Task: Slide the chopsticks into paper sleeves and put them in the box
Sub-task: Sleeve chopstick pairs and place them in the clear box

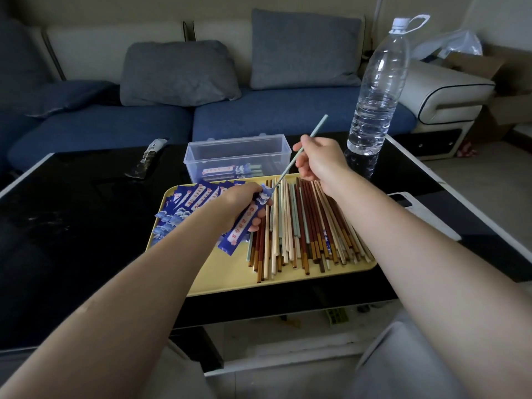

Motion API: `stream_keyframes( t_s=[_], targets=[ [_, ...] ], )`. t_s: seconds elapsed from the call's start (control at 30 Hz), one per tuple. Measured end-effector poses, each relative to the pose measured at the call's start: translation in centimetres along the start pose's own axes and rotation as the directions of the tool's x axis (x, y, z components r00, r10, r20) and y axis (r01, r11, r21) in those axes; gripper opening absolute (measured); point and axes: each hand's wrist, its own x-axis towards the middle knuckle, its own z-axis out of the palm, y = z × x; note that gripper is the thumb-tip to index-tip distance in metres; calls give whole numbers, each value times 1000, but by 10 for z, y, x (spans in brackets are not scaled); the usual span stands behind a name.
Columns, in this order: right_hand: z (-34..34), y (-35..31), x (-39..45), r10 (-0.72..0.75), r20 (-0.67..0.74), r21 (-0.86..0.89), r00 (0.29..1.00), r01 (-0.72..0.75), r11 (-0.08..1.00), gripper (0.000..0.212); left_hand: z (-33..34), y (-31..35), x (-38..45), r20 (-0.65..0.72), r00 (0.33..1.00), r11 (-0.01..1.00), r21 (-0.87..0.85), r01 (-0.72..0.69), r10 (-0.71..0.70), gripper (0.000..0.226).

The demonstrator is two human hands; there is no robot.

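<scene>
Paper sleeve (244, 223) in left hand (241, 203): blue, white centre strip bearing a row of red characters, too small and blurred to read. Same strip on loose sleeves (198, 195) and on sleeved pairs in the box (234, 156). Water bottle (377, 90): no label visible. Nothing legible.
</scene>
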Motion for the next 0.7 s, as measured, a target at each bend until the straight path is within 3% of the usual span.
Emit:
stream_keyframes(
  t_s=[0.1,0.27,0.37,0.43,0.53,0.6,0.7],
  targets=[
    [-1,-1,-2,29,-14,36,999,-29,999,33,0,1,-1,36,999,1000,21,-4,3,44],
    [-3,-1,0,63,-18,117,998,-60,991,34,1,2,-2,-43,999,995,96,-9,13,43],
    [-2,1,-3,67,59,90,996,-72,993,33,1,2,-2,-39,998,992,121,-37,42,44],
    [0,3,-8,104,222,-14,969,-104,995,33,3,2,-2,-28,997,991,112,-70,74,45],
    [4,5,-13,268,455,-271,849,-155,950,34,9,3,-4,-39,994,995,33,-96,98,42],
    [7,5,-12,332,501,-334,799,-176,926,33,9,3,-3,-79,993,996,-11,-88,87,35],
    [8,7,-12,316,422,-457,850,-102,884,24,9,4,-1,-134,989,998,38,-59,63,17]
  ],
)
